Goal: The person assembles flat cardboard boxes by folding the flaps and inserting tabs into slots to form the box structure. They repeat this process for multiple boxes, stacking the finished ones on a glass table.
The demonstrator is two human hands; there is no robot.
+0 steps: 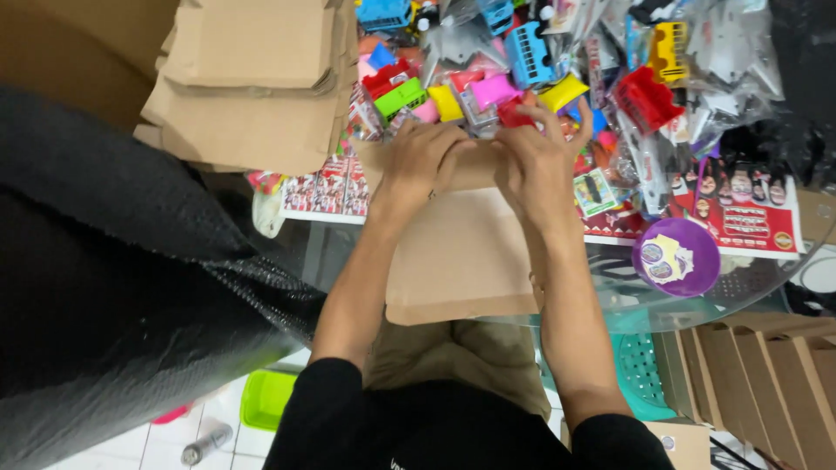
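Bright, even indoor light from overhead. Soft shadow under forearms only. Glare on clear plastic bags [723, 52] and glass tabletop [766, 278]. Slight motion blur at both hands. Dark bulk at left underexposed, little detail. Mild wide-angle stretch toward edges.

Brown cardboard box [461, 252] at centre; red printed cards [749, 222] right.

A flat cardboard box [461, 257] is seen at frame centre, lying on a glass table [749, 287], with both hands at its far edge: left hand [420, 157] left of right hand [538, 161]. A heap of bagged toy vehicles [540, 61] is spread behind the hands across the upper right. A stack of folded cartons [252, 78] is placed at upper left, a round lid [677, 257] right of the box, and upright cartons [766, 374] at lower right.
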